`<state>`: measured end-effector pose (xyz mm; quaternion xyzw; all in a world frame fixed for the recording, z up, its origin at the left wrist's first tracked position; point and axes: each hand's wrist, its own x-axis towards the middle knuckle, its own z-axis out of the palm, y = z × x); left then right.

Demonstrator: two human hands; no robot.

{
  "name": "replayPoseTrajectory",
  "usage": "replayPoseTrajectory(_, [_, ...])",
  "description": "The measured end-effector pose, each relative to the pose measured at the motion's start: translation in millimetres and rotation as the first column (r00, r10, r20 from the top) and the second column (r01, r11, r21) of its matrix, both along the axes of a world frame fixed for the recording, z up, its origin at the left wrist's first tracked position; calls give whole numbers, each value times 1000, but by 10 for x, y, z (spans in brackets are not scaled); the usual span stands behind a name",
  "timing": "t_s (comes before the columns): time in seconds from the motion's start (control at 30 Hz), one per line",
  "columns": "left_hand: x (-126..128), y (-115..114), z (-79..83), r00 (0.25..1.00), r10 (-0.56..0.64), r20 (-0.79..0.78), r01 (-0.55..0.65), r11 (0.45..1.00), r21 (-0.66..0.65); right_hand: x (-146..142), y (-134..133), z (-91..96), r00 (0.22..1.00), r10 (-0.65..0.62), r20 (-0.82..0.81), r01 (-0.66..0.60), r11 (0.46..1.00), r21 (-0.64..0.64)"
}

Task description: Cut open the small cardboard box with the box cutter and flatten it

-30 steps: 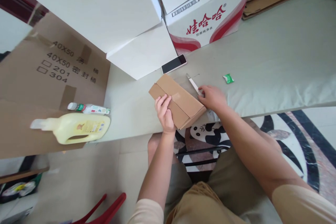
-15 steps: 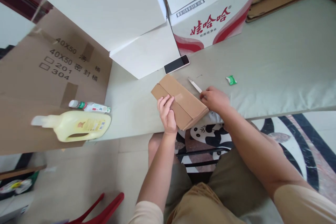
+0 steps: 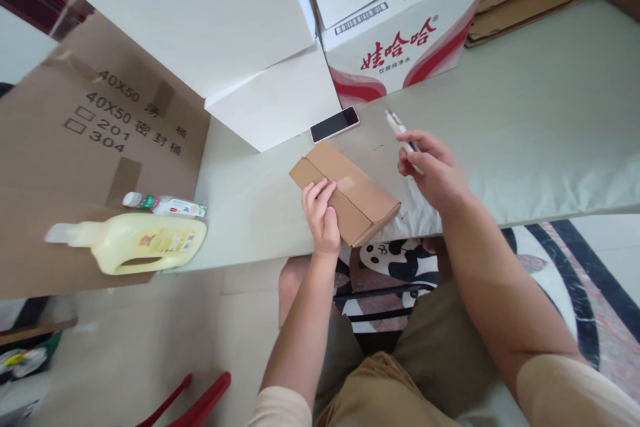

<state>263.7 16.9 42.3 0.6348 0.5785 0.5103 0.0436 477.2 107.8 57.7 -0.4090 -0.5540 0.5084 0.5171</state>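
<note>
The right hand [image 3: 435,173] grips a slim white cutter [image 3: 400,128] raised off the table, tip pointing away. Just to its left, the left hand [image 3: 321,213] lies flat and unclenched on the box [image 3: 363,197], which is taped shut with its contents hidden. A slip could bring the cutter onto those fingers, which lie beside the seam. Beyond the box is a phone [image 3: 335,124].

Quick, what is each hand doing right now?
Left hand: open, fingers flat on the small cardboard box.
Right hand: closed around a slim white tool, held above the table.
</note>
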Motion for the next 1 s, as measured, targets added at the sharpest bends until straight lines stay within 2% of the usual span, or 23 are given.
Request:
replayPoseTrajectory(0.03, [21,12,10,1000,-4,-3,4,1000,-15,23,-48,83,999,3,-35,-1,998,70])
replayPoseTrajectory(0.1, [63,33,18,1000,-2,11,2,1000,-14,49,-155,220,999,-53,-5,53,981,185])
replayPoseTrajectory(0.2, [113,52,1,998,21,60,-23,999,36,38,-293,309,986,-162,45,143,949,281])
replayPoseTrajectory(0.4, [137,54,-61,995,39,91,-47,995,87,-48,-442,321,991,-128,46,108,943,314])
replayPoseTrajectory(0.6, [145,63,-47,992,78,96,-86,993,79,-124,-500,454,981,57,183,-122,922,366])
replayPoseTrajectory(0.7, [148,69,-38,993,79,89,-86,993,76,-153,-486,464,964,102,247,-193,905,380])
replayPoseTrajectory(1.0, [144,66,-68,995,49,82,-58,991,119,-163,-487,433,963,57,263,-165,897,411])
